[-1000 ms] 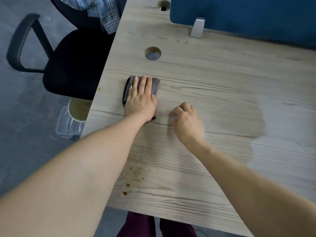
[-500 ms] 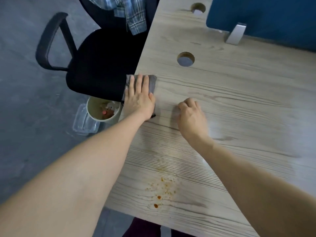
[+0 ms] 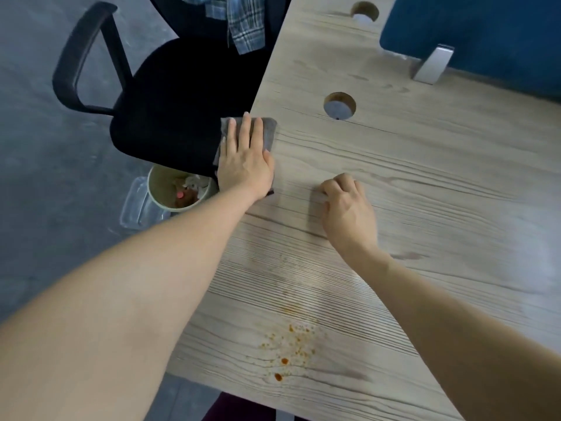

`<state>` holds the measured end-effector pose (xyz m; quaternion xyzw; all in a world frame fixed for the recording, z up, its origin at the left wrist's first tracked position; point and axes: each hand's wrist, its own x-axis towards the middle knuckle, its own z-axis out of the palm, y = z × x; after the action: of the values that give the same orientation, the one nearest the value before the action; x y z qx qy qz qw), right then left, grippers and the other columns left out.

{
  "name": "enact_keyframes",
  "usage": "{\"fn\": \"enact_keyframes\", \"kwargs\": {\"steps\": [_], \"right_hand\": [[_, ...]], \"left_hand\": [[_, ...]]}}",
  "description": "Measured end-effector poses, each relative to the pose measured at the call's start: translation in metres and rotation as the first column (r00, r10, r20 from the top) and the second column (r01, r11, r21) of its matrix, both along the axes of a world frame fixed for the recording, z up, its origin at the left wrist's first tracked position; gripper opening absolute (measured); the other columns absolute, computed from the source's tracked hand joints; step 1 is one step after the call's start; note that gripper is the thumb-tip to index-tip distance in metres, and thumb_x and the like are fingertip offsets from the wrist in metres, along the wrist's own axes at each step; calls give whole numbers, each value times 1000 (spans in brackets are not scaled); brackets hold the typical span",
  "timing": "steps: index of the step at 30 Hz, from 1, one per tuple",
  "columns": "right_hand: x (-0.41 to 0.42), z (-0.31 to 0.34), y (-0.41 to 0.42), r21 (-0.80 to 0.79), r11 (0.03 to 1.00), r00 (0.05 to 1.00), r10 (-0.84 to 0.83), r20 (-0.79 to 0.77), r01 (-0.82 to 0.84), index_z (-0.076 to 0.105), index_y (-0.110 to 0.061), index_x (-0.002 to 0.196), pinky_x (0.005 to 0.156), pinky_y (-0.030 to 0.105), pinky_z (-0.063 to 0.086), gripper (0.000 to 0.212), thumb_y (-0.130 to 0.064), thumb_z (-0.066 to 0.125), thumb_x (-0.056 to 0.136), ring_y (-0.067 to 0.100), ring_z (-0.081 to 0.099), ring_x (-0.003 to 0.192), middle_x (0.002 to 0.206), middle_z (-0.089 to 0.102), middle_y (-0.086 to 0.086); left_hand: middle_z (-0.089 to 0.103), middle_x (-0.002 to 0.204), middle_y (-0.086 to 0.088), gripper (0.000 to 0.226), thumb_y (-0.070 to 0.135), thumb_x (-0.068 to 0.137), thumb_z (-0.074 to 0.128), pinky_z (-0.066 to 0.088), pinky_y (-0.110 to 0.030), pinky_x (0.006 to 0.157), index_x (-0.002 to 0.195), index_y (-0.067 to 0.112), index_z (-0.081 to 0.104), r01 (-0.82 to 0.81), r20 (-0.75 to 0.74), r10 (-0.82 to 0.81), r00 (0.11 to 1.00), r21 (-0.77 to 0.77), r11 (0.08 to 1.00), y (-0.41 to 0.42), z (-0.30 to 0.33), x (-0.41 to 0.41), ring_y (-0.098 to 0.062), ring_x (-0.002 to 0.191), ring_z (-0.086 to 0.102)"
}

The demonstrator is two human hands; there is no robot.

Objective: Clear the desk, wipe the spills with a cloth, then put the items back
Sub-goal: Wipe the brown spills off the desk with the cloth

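Left hand (image 3: 244, 161) flat, fingers straight, pressing grey cloth (image 3: 268, 130) at desk (image 3: 425, 183) left edge; cloth's long axis runs away from person, left side overhanging edge. Right hand (image 3: 349, 208) curled, empty, knuckles on desk. Orange spill spots (image 3: 288, 347) near front edge. No readable writing.

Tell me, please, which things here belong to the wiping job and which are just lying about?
Job: grey cloth under left hand; orange spill; desk; right hand.
Lying about: office chair; cup; plaid shirt; blue divider.

Left hand (image 3: 244, 164) flat, right hand (image 3: 347, 208) curled
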<state>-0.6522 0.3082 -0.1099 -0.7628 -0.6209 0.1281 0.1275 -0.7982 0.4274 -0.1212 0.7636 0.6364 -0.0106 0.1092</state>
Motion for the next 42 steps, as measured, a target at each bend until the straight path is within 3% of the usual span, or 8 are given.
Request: {"fn": "enact_keyframes", "kwargs": {"steps": [6,11,15,23,25,32,38,42], "right_hand": [[-1,1,2,0,1000,998,21,51,-21,60,-5,100,56,36,44,22,2,53,81,31,49,95,104,53,10],[2,-4,8,48,997,992,57,109,-62,59,-5,92,51,31,35,9,-3,57,83,32,52,89,96,56,10],[4,-7,8,43,998,994,40,102,-45,59,-7,95,49,32,35,15,1,57,82,29,50,88,97,55,7],[4,0,5,6,1000,999,31,45,-31,60,-9,101,55,32,37,20,1,52,85,28,47,97,104,52,6],[5,-2,3,10,1000,999,23,32,-23,59,-10,101,55,34,40,21,1,52,85,27,47,97,105,52,5],[10,-3,-20,61,991,991,-114,-75,119,62,-6,108,62,34,41,26,2,50,86,26,47,101,109,54,8],[19,5,-47,24,991,989,-129,-65,131,62,-5,109,69,28,32,23,-3,50,89,28,46,104,110,54,10],[21,11,-70,-9,998,997,-67,-46,67,63,-4,107,74,33,39,23,-3,50,88,32,47,106,110,55,12]], "left_hand": [[-10,159,-2,59,32,101,21,-6,-36,116,152,16,-4,137,-24,-136,990,25,990,-52,-2,-16,-24,146,-13],[-8,160,0,58,32,100,22,-3,-37,118,152,18,0,118,11,-119,993,13,993,-20,-4,-9,-23,146,-12],[-6,160,-1,58,30,101,23,-3,-37,118,152,16,1,100,17,-100,995,25,995,-3,-3,-5,-24,146,-10],[-2,160,4,57,30,100,29,-2,-32,119,152,20,6,455,86,-455,886,12,890,-53,2,-49,-14,146,-10],[-2,160,5,56,30,101,26,-4,-31,119,152,21,6,421,81,-420,904,6,907,-38,2,-46,-13,146,-9],[-3,160,-3,57,29,100,23,-2,-39,118,152,15,3,-6,39,4,999,45,999,-41,-4,0,-25,146,-7],[-14,159,-2,60,33,101,22,-9,-36,117,152,16,-6,180,89,-178,980,-13,984,-119,0,31,-23,145,-16],[-10,159,2,61,32,100,28,-7,-35,119,152,19,0,305,130,-298,946,-33,952,-155,0,28,-19,145,-15]]}}
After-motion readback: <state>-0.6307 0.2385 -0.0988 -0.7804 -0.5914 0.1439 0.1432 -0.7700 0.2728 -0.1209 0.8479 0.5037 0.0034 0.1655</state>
